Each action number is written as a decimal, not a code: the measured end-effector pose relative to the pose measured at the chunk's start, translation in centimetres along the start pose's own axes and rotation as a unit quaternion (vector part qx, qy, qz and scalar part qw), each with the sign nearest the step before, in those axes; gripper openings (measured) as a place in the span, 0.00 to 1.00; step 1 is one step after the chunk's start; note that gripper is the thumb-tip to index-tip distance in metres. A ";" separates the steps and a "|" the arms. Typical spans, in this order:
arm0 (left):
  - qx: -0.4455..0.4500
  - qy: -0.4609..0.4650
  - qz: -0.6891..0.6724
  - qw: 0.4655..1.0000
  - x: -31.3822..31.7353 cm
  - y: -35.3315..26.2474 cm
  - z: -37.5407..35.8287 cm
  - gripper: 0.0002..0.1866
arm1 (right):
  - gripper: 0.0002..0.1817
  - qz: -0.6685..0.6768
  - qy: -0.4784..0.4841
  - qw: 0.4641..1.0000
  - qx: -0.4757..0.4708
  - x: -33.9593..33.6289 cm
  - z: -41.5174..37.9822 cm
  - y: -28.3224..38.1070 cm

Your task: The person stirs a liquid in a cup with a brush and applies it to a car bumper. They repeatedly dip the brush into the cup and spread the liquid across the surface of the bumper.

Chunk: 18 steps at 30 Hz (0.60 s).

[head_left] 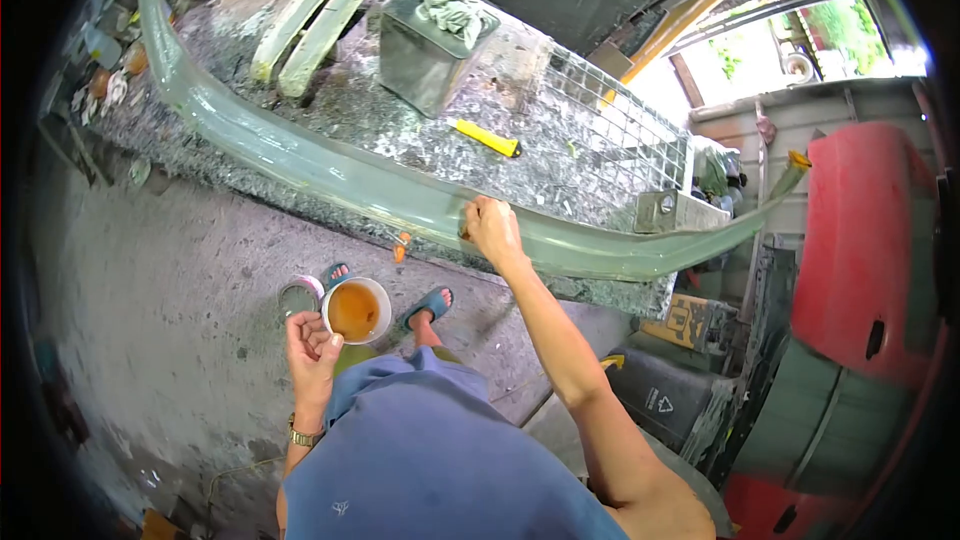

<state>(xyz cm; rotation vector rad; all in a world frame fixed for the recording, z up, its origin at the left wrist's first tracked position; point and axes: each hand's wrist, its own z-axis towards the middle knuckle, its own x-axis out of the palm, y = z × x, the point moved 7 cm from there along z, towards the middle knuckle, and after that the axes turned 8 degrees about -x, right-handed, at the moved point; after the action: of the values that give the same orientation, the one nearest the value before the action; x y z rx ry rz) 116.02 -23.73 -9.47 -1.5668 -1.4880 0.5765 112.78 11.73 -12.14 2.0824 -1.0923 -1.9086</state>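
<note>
My left hand grips the rim of a white cup with amber liquid in it, held low in front of my body. My right hand reaches forward to a long, curved, translucent green-grey strip that looks like a fibreglass car body part. Its fingers are bent together at the strip's surface. A small brownish bit shows beside the fingertips, but what they hold is hidden. The strip lies along the front of a stained workbench.
A yellow-handled cutter, a metal tin with a crumpled glove, two pale curved pieces and a wire grid are on the bench. A tub stands on the floor. Red car panels stand at right.
</note>
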 end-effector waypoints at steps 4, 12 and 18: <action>0.011 -0.021 -0.011 1.000 -1.5 -0.2 0.0 0.23 | 0.16 0.024 -0.003 0.999 -0.038 2.9 1.8 2.9; 0.027 -0.041 0.021 0.999 -3.2 0.4 0.7 0.22 | 0.11 0.279 -0.051 0.955 0.088 2.7 -0.6 -1.9; 0.034 -0.032 0.009 0.999 -1.7 0.4 0.4 0.23 | 0.09 0.150 -0.120 0.969 0.156 -4.6 -6.1 -12.8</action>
<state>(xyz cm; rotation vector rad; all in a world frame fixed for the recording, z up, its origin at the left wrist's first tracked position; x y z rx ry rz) 115.62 -25.20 -10.38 -1.5232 -1.4883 0.6864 124.00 21.46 -13.88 1.7126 -1.7493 -1.9727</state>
